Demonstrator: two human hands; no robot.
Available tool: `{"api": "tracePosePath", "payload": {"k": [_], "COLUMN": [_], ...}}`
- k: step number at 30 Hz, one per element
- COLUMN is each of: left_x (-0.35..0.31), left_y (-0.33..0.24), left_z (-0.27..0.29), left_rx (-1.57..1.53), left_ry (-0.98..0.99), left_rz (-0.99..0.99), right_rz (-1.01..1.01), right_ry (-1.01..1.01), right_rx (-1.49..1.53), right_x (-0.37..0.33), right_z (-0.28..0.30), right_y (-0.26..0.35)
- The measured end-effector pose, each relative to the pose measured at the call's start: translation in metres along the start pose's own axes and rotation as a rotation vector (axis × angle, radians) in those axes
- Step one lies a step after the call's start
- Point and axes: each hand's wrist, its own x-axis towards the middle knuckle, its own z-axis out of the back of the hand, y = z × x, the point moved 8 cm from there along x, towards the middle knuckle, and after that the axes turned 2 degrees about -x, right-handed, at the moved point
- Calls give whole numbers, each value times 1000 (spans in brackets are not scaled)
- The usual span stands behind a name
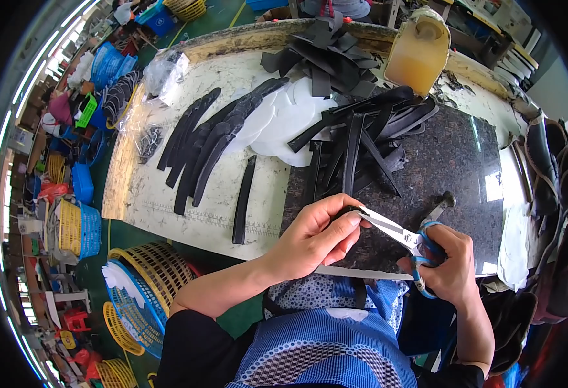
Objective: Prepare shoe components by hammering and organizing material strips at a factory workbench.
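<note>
My left hand [319, 236] pinches a black strip [347, 211] near the front edge of the worktable, its fingers closed round it so that most of the piece is hidden. In my right hand [449, 262] is a pair of scissors [403, 238] with blue handles, the fingers through the loops. The blades point left and their tips reach the strip at my left fingertips. Just beyond lies a loose pile of black strips [353, 152]. One single black strip [244, 200] rests by itself to the left, and several more strips [209, 145] lie overlapped farther left.
White rounded pieces [274, 119] lie mid-table. Dark scraps [326, 55] are heaped at the back, beside a yellowish container [419, 55]. A small metal tool [440, 205] lies on the dark stone slab [471, 155]. Yellow baskets [158, 275] stand left; dark shoes [546, 161] hang right.
</note>
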Motion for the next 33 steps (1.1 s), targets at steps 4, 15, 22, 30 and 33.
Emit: {"api": "tracePosePath", "payload": {"k": [4,15,22,30,33], "left_x": [-1,13,119,52,-8], "left_y": [-1,-8,-67,-171,-149], "left_z": [-4,20,58,165,202], "left_rx": [19,58,1061,919,1043], "left_ry": [27,-21,-94,-394,-533], "left_rz": [26,92,-297,-571,-264], "right_rz": [56,-439,-292,-120,-279], "right_ry": [-34,-367,-333,-361,-275], "right_rx": [-55,-177,-528,-593,-610], "right_x": [-4,5,37,39,38], "right_z": [3,65,80,81,80], "right_y": [-2,-106,-182,-203,-206]}}
